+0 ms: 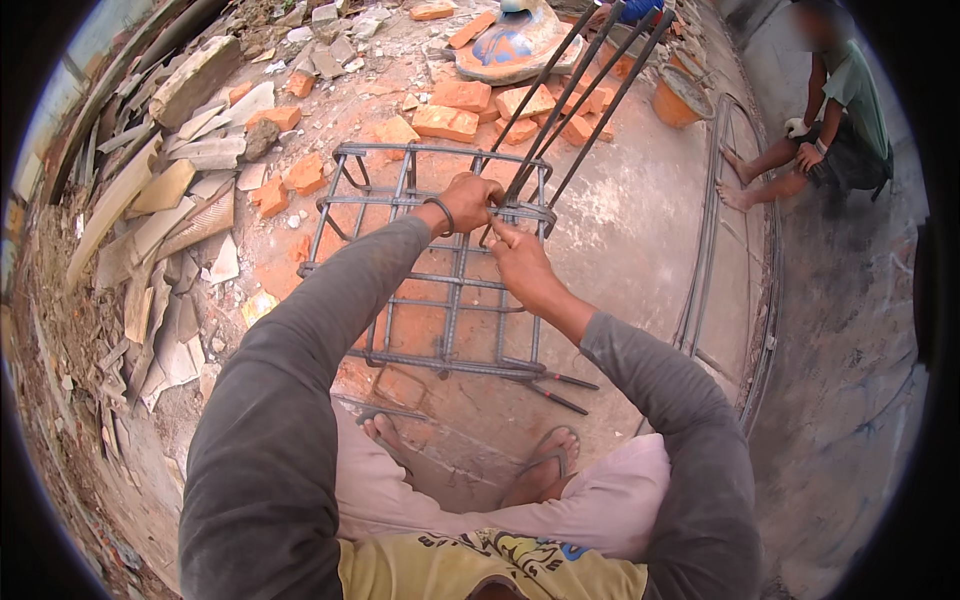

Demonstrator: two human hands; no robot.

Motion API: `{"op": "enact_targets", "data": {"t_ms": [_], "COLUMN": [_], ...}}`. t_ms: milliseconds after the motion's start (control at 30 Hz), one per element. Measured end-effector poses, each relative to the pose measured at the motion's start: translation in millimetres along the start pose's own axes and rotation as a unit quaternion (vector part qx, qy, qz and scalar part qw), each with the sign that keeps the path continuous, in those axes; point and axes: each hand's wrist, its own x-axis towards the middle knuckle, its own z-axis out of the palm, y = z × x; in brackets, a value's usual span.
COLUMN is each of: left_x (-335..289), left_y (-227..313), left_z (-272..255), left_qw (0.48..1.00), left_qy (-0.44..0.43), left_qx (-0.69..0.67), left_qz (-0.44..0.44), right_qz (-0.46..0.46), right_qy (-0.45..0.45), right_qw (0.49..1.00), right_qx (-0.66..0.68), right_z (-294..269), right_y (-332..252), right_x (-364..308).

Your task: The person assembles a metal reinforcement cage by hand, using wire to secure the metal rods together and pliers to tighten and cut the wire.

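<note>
A rebar cage (455, 290) of crossed steel bars sits on the ground in front of my feet. Several upright rebars (560, 115) rise and lean to the right from its far right corner. At the foot of these bars, my left hand (468, 205) is closed with its fingers bent against the joint. My right hand (527, 268) reaches the same joint from the near side, its thumb and fingers pinched close to the bars. Whatever lies between the fingers of either hand is too small or hidden to make out.
Broken orange bricks (445, 122) lie beyond the cage, near a mound-shaped base (515, 50). Rubble and broken sheets (190, 200) cover the left side. On the right are an orange bucket (682, 97), long steel bars (705, 230) along the ground, and a seated person (850, 110).
</note>
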Motion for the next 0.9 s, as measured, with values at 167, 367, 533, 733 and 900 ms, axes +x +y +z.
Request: {"op": "enact_targets", "data": {"t_ms": [167, 367, 533, 733, 900], "left_x": [-0.3, 6.6, 6.5, 7.3, 4.9], "left_y": [-11.1, 0.2, 10.1, 6.5, 4.0], "left_z": [2.2, -4.8, -15.8, -12.5, -9.5], "left_qw": [0.999, 0.995, 0.992, 0.993, 0.996], "left_qy": [-0.009, -0.079, -0.104, -0.101, -0.086], "left_qx": [-0.037, 0.038, 0.000, -0.021, 0.007], "left_qz": [-0.022, -0.041, -0.069, -0.061, -0.033], "right_qz": [0.008, 0.070, 0.152, 0.184, 0.202], "right_qy": [0.008, -0.045, -0.042, -0.116, -0.078], "right_qw": [0.998, 0.992, 0.982, 0.969, 0.965], "right_qx": [0.056, 0.100, 0.099, 0.115, 0.149], "right_z": [8.6, -11.3, -46.2, -35.1, -29.7], "right_y": [1.1, -5.3, -7.8, 9.3, 0.2], "right_x": [-0.5, -4.2, 1.3, 31.0, 28.6]}}
